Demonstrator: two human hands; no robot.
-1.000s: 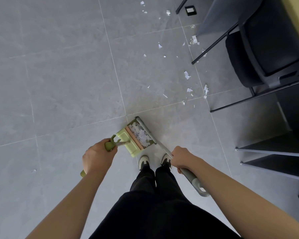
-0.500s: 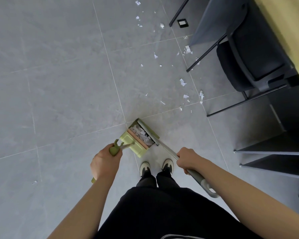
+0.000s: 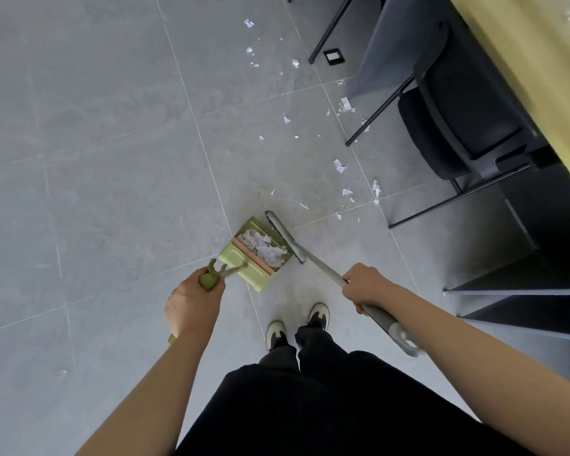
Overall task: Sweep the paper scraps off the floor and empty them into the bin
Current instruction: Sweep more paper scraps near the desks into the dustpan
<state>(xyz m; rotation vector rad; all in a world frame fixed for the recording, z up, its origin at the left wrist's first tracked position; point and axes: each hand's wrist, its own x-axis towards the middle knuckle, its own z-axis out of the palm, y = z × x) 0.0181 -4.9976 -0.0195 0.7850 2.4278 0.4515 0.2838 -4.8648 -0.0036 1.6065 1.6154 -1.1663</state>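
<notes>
A pale green dustpan (image 3: 251,258) holds white paper scraps (image 3: 264,246) beside a grey broom (image 3: 285,236) on grey tiled floor (image 3: 96,159), black chair (image 3: 458,123) upper right.

The dustpan (image 3: 255,255) sits just ahead of the left hand (image 3: 191,301), scraps (image 3: 264,246) in it. The broom head (image 3: 285,236) lies beside it, ahead-left of the right hand (image 3: 364,286). Loose scraps (image 3: 339,166) lie farther ahead; a chair (image 3: 458,126) right.

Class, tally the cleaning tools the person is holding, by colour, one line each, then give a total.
Green: 1, the dustpan, gripped by the left hand
Grey: 1, the broom, gripped by the right hand
Total: 2
</notes>
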